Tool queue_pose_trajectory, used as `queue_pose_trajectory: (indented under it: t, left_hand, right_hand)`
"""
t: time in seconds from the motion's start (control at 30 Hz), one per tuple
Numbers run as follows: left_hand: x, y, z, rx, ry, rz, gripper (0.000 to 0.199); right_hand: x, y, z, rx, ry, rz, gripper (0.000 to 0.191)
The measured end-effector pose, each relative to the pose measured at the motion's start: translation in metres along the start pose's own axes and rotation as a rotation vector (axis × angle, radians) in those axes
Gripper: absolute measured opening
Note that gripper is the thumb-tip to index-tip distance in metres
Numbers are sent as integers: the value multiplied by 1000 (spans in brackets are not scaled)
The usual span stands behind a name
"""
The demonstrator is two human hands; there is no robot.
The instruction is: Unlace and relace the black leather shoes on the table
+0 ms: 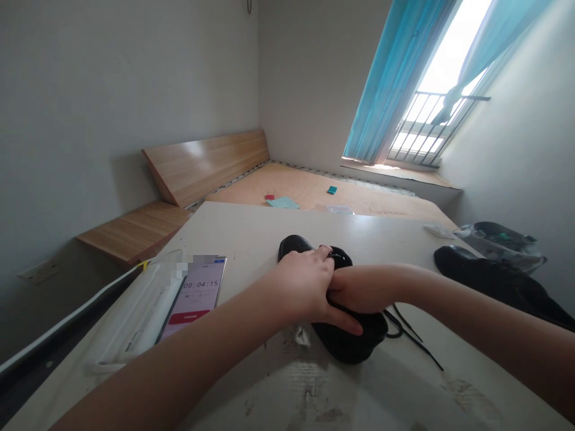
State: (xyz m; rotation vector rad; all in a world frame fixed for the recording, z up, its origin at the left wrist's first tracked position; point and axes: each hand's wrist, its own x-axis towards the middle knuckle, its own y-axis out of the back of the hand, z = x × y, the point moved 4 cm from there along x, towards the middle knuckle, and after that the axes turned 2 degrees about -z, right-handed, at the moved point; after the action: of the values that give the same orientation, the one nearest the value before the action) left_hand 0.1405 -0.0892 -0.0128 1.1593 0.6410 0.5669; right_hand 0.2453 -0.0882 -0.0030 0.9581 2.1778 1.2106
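A black shoe (348,338) lies on its side on the worn white table (251,233), its toe (294,245) pointing away from me. My left hand (305,284) grips it from the left, with fingers over the top and thumb below. My right hand (359,289) comes in from the right and presses closed against the middle of the shoe, hiding its opening. A black lace (402,328) trails from the shoe to the right across the table. A second black shoe (494,281) lies at the right, away from both hands.
A phone (195,293) showing a timer and a long white case (144,311) lie at the table's left. A clear plastic bag (498,242) sits beyond the far right corner. Beyond the table are a wooden bed platform (314,194) with small items and a curtained window (426,102).
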Motion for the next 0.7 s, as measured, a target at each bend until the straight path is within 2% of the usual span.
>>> queue_pose_trajectory:
  t: [0.07,0.13,0.23,0.37,0.47,0.53,0.57,0.63,0.67,0.7]
  left_hand:
    - [0,-1,3,24,-40,-24,95]
    - [0,-2,7,62,-72,-57,85]
    - [0,-3,16,108,-97,-102,75]
    - [-4,-5,29,170,-137,-152,64]
    - [-13,-5,36,169,-138,-199,45]
    - [-20,-5,36,138,-115,-205,31]
    - [-23,-5,36,123,-111,-202,27]
    - [-29,-6,38,96,-136,-175,24]
    - [-31,-7,39,79,-165,-168,25]
    - [-33,-7,42,62,-199,-161,28]
  right_hand:
    - [-19,3,0,-55,-39,-141,18]
    - [-42,0,1,-153,-91,-159,27]
    - [-66,-18,-2,-245,-65,-45,33]
    - [-71,-45,-11,-203,-40,92,21]
    - [-79,-41,-20,-147,102,262,23]
    - [-90,-28,-11,-104,111,411,22]
    - [-97,-21,2,-84,42,482,20]
    - [-111,-12,41,-69,-241,638,25]
    - [-116,-14,62,-86,-384,619,32]
    - [-118,-20,81,-117,-457,557,43]
